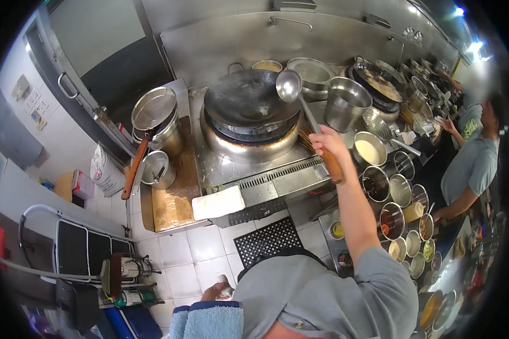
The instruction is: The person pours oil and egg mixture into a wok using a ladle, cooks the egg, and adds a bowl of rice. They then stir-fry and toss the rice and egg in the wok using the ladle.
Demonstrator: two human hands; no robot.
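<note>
My right hand [331,146] is wrapped round the wooden handle of a ladle [289,86]. The ladle's steel bowl is raised over the right side of a black wok [240,99], which rests on a round steel burner [249,148]. Some vapour hangs over the wok. Low beside my body, my left hand [214,292] is closed around a small crumpled white cloth [225,287], partly hidden by my body. A folded white towel [218,203] lies on the front edge of the stove.
Left of the wok, a wooden-handled strainer [154,107] rests on a steel pot. A steel pot [348,104] and a second wok [376,82] stand right. Several ingredient containers [400,191] line the right side. A co-worker [469,161] stands there. A black mat [268,242] covers floor tiles.
</note>
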